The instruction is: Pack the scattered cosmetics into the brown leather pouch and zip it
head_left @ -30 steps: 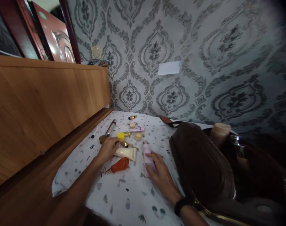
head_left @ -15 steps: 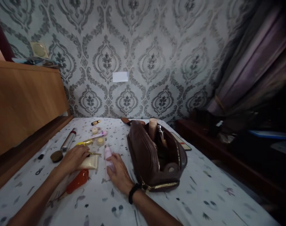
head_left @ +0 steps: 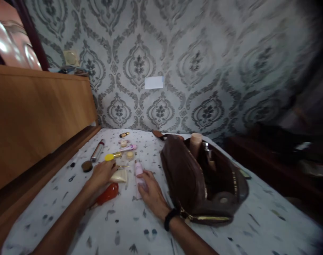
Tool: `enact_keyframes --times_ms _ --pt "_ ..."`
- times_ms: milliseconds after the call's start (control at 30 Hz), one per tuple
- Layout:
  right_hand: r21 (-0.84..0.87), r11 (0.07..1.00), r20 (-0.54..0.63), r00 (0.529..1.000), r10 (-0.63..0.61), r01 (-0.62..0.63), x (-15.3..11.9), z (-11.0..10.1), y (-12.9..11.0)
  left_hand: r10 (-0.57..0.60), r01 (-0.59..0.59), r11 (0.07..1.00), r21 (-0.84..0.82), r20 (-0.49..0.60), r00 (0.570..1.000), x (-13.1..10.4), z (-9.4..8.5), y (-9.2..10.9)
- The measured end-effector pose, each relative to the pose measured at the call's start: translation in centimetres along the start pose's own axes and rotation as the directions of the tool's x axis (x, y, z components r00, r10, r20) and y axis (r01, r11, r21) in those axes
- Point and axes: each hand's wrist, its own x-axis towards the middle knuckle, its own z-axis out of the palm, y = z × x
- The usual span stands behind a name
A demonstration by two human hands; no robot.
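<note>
— Where are your hands right now?

— My right hand (head_left: 150, 187) lies flat on the pink tube (head_left: 138, 175), fingers loosely spread over its lower half, pinning it to the printed bedsheet (head_left: 156, 233) rather than lifting it. My left hand (head_left: 102, 173) is cupped over the cream tube (head_left: 120, 176), just beside the yellow-capped bottle (head_left: 111, 156); whether it truly grips anything, I cannot tell.

— And the rest?

— The orange tube (head_left: 108, 194) lies near my left wrist. The brown toiletry bag (head_left: 193, 177) stands unzipped right of my right hand, mouth up, bottles upright inside.
</note>
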Motion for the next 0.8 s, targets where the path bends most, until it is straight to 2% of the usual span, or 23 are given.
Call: enact_keyframes --times_ms 233,333,400,500,633,700,800 --pt "-0.037 0.999 0.061 0.998 0.009 -0.007 0.2 -0.1 -0.1 0.011 -0.012 0.999 -0.034 -0.039 0.999 -0.8 -0.5 0.3" --pt "-0.046 0.999 0.043 0.999 0.006 -0.004 0.2 -0.1 -0.2 0.054 -0.058 0.998 -0.036 -0.105 0.993 -1.5 -0.7 0.9" --pt "-0.040 0.999 0.014 1.000 0.007 -0.007 0.2 0.0 -0.2 0.121 -0.132 0.990 -0.044 -0.197 0.973 -1.8 -0.7 1.2" --pt "-0.019 1.000 -0.040 0.999 0.005 -0.006 0.4 -0.1 -0.3 0.254 -0.291 0.955 -0.062 -0.342 0.905 -2.1 -0.3 1.6" --pt "0.016 0.998 -0.077 0.996 -0.053 0.054 0.4 -0.3 -0.7 0.378 -0.446 0.893 -0.066 -0.427 0.821 -2.7 0.3 2.4" --pt "0.041 0.995 -0.086 0.993 -0.084 0.088 0.4 -0.3 -0.9 0.389 -0.472 0.876 -0.096 -0.437 0.811 -2.9 0.5 2.7" --pt "0.077 0.992 -0.103 0.990 -0.095 0.103 0.3 -0.2 -1.0 0.352 -0.497 0.820 -0.283 -0.434 0.829 -3.0 0.5 2.9"
